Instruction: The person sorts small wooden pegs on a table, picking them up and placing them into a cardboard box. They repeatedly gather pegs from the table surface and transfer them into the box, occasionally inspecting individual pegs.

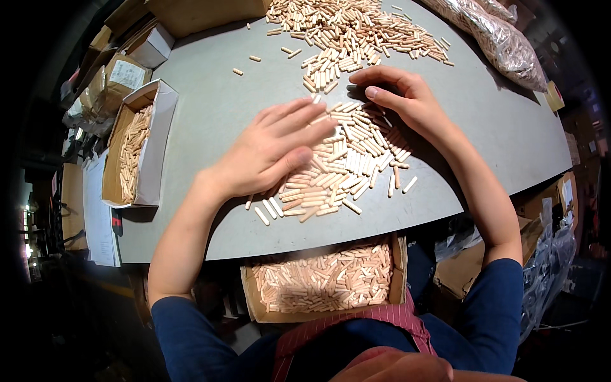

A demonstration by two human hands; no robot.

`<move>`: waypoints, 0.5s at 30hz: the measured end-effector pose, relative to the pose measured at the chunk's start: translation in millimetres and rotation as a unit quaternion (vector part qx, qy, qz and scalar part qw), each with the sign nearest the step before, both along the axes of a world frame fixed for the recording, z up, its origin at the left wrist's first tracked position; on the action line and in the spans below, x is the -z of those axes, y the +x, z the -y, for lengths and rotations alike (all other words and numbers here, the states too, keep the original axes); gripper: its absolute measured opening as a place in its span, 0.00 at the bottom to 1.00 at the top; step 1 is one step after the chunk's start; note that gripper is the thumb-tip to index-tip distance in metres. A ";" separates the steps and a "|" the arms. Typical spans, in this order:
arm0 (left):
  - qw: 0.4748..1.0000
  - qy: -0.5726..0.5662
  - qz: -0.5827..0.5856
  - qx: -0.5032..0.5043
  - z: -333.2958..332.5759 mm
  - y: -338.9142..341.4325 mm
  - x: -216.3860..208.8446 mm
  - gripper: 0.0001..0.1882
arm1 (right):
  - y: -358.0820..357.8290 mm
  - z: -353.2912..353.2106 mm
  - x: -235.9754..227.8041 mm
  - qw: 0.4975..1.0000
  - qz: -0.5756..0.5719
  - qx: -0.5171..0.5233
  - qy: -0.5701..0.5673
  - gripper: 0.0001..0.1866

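Short wooden dowel pins (356,146) lie spread on the grey table between my two hands. Flat over the left side of this spread is my left hand (270,149), fingers stretched and nothing gripped; some dowels under it are hidden. My right hand (407,99) curves round the far right side, thumb and fingers apart, with no dowel between them. Beyond my hands rises a larger heap of dowels (350,28), with a narrow trail of pins reaching toward my fingers. Below the table's near edge, a cardboard box (252,305) full of dowels sits against my front.
A long white box (164,121) holding dowels stands on the left of the table (210,102). Taped cartons (124,76) and paper sheets (98,210) are beside it. At the far right lies a plastic bag (503,51) filled with dowels. Clear plastic wrap (544,267) hangs at the lower right.
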State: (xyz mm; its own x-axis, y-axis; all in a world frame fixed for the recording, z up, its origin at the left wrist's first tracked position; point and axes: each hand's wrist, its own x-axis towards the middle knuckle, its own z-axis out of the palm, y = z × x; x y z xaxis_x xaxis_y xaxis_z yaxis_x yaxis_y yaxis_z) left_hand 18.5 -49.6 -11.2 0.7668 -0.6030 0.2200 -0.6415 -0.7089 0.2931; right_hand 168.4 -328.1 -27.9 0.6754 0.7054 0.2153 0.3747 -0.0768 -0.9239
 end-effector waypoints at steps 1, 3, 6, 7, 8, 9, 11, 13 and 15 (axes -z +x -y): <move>1.000 0.004 0.002 -0.014 -0.9 0.2 0.9 0.29 | 1.4 1.0 -0.5 1.000 0.001 0.000 -0.011 0.17; 0.999 0.011 0.006 -0.043 -2.7 0.4 2.8 0.30 | 3.3 2.9 -1.4 0.999 0.002 -0.001 -0.032 0.18; 0.999 0.025 -0.002 -0.042 -2.5 0.7 2.3 0.32 | 0.4 2.0 -6.1 0.996 0.049 -0.039 -0.056 0.21; 0.999 0.028 -0.004 -0.041 -1.4 0.8 1.2 0.32 | -1.3 1.0 -4.5 0.994 0.068 -0.061 -0.055 0.23; 0.999 0.025 -0.003 -0.038 -0.7 1.2 1.3 0.33 | -3.4 -0.3 -0.8 0.991 0.088 -0.082 -0.054 0.25; 0.999 0.023 -0.003 -0.035 -0.1 1.6 1.8 0.34 | -4.7 -0.7 2.7 0.987 0.108 -0.104 -0.053 0.27; 0.999 0.022 -0.002 -0.027 0.8 1.4 1.1 0.35 | -4.3 -3.9 6.5 0.941 0.300 -0.130 -0.084 0.32; 1.000 0.024 0.002 -0.016 2.2 0.1 -1.4 0.37 | -7.2 -5.4 6.7 0.922 0.357 -0.120 -0.093 0.31; 0.999 0.038 0.000 0.002 4.3 -2.5 -7.8 0.38 | -7.9 -4.6 6.5 0.959 0.248 -0.116 -0.070 0.30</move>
State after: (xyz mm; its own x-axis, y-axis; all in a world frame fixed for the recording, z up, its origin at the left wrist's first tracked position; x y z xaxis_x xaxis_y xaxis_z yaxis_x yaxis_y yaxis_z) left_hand 16.0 -54.0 -3.4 0.7651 -0.6202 0.1731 -0.6435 -0.7271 0.2392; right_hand 160.5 -323.4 -34.4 0.3352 0.8703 0.3609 0.7877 -0.0487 -0.6142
